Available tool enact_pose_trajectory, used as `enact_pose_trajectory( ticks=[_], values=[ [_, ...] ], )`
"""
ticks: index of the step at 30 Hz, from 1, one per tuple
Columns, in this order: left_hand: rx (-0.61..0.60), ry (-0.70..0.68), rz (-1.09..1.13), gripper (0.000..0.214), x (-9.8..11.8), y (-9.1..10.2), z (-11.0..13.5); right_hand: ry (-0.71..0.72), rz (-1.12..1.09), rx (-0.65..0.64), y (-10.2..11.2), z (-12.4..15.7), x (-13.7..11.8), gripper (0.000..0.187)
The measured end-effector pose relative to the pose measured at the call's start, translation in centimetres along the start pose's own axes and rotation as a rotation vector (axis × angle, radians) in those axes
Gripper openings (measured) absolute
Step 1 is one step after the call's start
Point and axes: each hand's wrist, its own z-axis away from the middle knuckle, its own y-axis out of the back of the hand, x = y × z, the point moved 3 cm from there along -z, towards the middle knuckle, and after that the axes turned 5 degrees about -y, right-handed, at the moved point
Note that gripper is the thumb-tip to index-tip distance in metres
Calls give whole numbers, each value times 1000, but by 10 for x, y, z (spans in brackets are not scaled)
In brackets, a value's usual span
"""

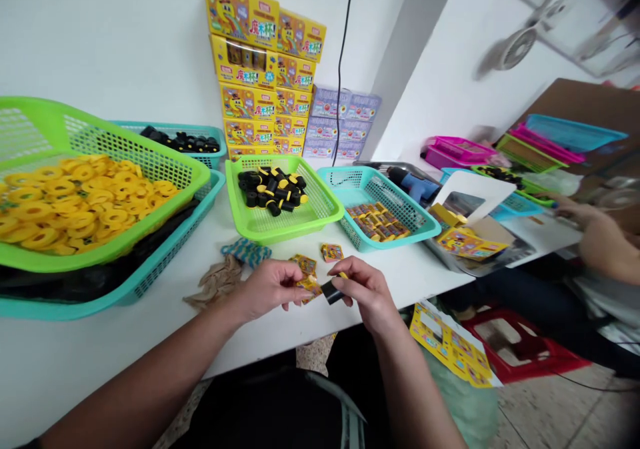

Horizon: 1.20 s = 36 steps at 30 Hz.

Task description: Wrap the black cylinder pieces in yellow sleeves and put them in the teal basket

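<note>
My right hand (371, 297) grips a small black cylinder (331, 293) with a bit of yellow at its upper end, tilted above the table's front part. Close beside it, my left hand (270, 289) has thumb and fingers pinched together; whether anything is between them I cannot make out. Small yellow printed packets (304, 262) lie just past the left fingertips, partly hidden by them. Another printed packet (331, 252) lies a little farther back. Beyond the hands, a green basket (285, 234) holds several black-and-yellow cylinders (273, 189).
At left, a green basket (195, 175) of yellow rings sits on a blue one. A blue basket (415, 225) holds printed packets. Cloths (217, 281) lie by my left forearm. Yellow boxes (250, 105) are stacked against the wall. A co-worker's arm (600, 235) reaches in at right.
</note>
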Motion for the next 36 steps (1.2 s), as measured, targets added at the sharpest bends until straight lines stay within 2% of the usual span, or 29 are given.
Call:
enact_pose_trajectory(
  ticks=[2,6,11,22,28,33,36],
  values=[
    [-32,2,31,27,-1,-3,1,9,-71,-24,0,0,1,25],
    [-84,-6,73,28,-2,-6,3,2,-60,-57,-3,-1,4,23],
    [-117,-10,84,26,-1,-8,4,-13,-13,-12,-6,-1,2,26],
    [-127,22,145,32,2,-9,4,-59,-5,-24,-14,-3,5,30],
    [-110,49,157,37,0,-13,4,-28,39,14,-18,1,0,35],
    [-78,2,161,36,-1,-14,4,19,142,58,-20,3,1,36],
    [-55,21,218,35,-1,-14,4,46,219,29,-19,2,0,35]
  ],
)
